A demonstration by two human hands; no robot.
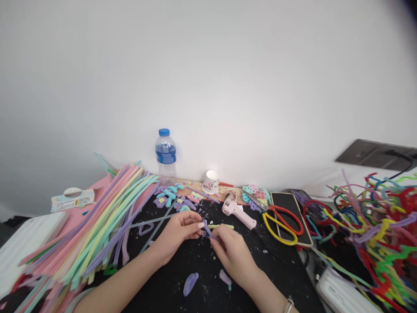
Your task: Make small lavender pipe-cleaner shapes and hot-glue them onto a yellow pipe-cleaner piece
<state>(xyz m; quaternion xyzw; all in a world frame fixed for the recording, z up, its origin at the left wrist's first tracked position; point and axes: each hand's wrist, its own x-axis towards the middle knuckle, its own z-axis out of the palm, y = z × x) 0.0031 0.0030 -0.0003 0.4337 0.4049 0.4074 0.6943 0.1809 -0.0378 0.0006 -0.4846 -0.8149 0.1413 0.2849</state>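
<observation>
Over the middle of the black table, my left hand (185, 230) and my right hand (230, 251) are close together, fingers pinched. Between them runs a short purple pipe cleaner (207, 229), gripped from both sides. Just behind the fingertips lies a pale yellow pipe cleaner (224, 226). In front of my hands, a folded purple pipe cleaner piece (190, 284) rests on the cloth, and a smaller lilac piece (225, 277) lies to its right. Finished-looking pipe cleaner flowers (184, 204) sit behind my left hand.
A bundle of pastel pipe cleaners (107, 221) fills the left side. Behind stand a water bottle (166, 152) and a paper cup (211, 182). A pink glue gun (239, 212), scissors (282, 224) and a phone (291, 217) lie to the right, before tangled bright pipe cleaners (386, 230).
</observation>
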